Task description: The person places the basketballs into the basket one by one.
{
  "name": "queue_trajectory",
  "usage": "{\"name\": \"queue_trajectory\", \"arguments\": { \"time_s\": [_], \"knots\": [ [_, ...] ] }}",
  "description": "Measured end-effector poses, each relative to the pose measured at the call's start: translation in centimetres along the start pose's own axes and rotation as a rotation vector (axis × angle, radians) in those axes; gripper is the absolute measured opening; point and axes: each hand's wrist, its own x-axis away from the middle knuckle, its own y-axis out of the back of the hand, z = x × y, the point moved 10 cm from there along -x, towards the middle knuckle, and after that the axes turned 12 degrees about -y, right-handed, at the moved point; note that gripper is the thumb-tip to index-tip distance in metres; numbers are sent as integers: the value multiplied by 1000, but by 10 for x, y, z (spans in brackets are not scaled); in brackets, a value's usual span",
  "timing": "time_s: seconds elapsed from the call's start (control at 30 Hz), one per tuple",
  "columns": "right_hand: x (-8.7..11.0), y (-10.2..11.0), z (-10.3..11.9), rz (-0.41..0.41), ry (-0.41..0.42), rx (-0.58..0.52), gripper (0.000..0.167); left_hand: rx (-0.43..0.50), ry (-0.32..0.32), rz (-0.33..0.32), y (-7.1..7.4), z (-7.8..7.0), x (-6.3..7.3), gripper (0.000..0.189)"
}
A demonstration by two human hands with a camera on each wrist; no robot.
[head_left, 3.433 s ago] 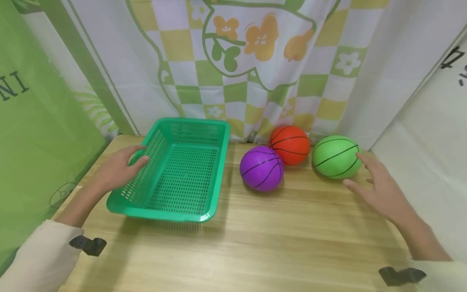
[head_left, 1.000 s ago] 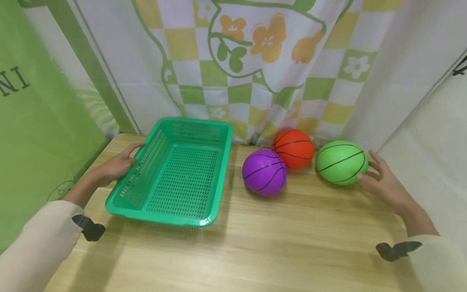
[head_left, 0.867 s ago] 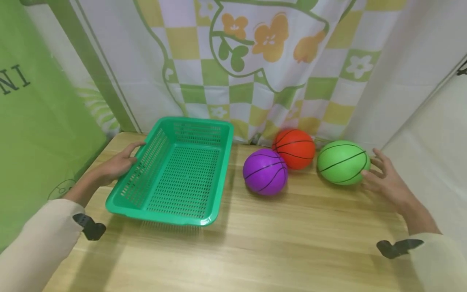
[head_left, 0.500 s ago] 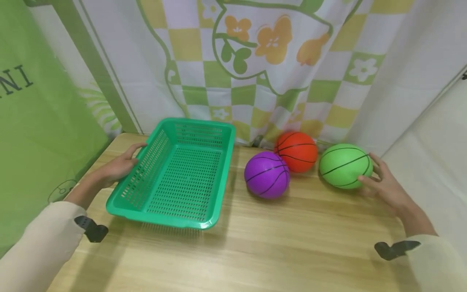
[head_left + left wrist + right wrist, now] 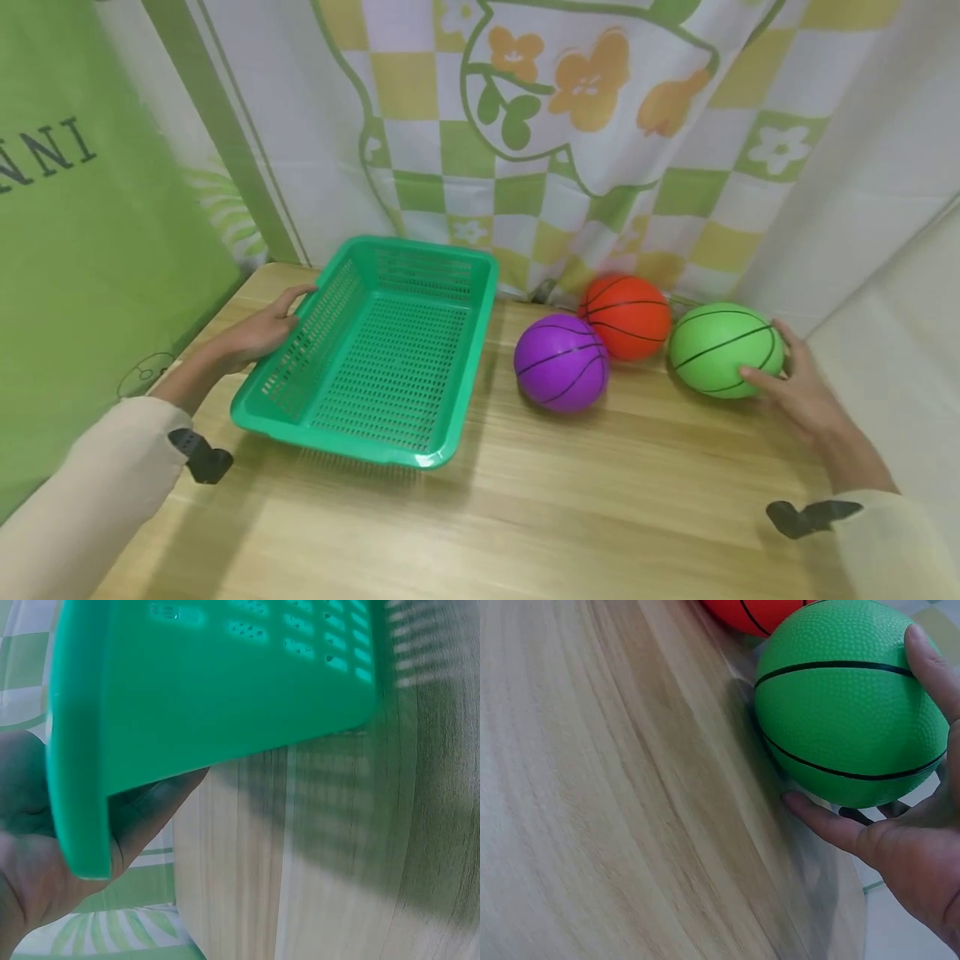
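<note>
My left hand grips the left rim of a green plastic basket with perforated sides and floor. Up close in the left wrist view, the basket's rim crosses in front of the hand, hiding part of the fingers. At the right, my right hand curls round the near and right sides of a green toy basketball, which rests on the table. In the right wrist view, the hand's digits spread around this ball; some are partly hidden behind it.
A purple toy basketball and a red one sit close together between basket and green ball. The wooden table extends toward me. A patterned curtain hangs behind, with a green cloth at the left.
My left hand has come to hold the basket's rim. My right hand has closed from beside the green ball to around it. The view has shifted slightly; the balls stay on the table.
</note>
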Motion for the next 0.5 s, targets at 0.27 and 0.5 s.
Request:
{"name": "queue_trajectory", "arguments": {
  "time_s": [0.27,0.5],
  "knots": [
    [0,-5,6,-7,26,-29,100,1,12,4,-2,0,0,59],
    [1,-1,5,-100,17,85,99,6,-2,1,-3,-2,-1,59]
  ]
}}
